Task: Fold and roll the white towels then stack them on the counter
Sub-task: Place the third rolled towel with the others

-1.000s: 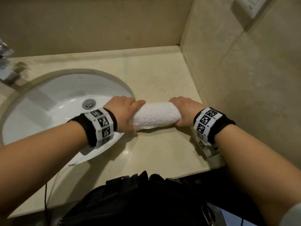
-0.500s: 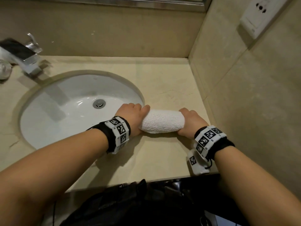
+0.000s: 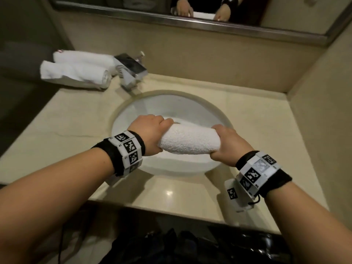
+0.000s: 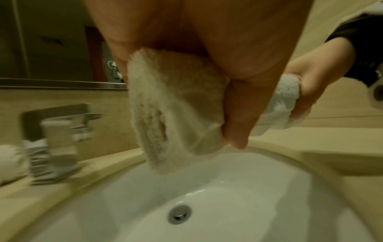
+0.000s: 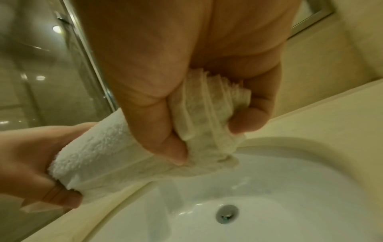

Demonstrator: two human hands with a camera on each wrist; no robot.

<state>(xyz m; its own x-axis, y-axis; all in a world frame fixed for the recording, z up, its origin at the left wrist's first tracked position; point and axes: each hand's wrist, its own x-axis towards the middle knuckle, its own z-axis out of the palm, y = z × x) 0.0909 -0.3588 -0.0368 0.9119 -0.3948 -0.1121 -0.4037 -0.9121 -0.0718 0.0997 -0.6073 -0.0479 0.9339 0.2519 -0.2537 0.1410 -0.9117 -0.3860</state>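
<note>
— White rolled towel (image 3: 188, 141): where is it?
— Held above the sink (image 3: 207, 109), left hand (image 3: 150, 133) and right hand (image 3: 227, 145) each in a closed grip round one end.
— Others?
— Two rolled towels (image 3: 76, 70) lie on the desk (image 3: 76, 119) beside the faucet (image 3: 131, 70).

You have one white towel (image 3: 188, 141) rolled into a thick, fluffy cylinder, lying level from left to right in the air above the basin, clear of the desk (image 3: 76, 119). Its ends show the layered spiral of the roll. Two more rolled towels (image 3: 76, 73) lie side by side, touching, at the far left of the desk.
</note>
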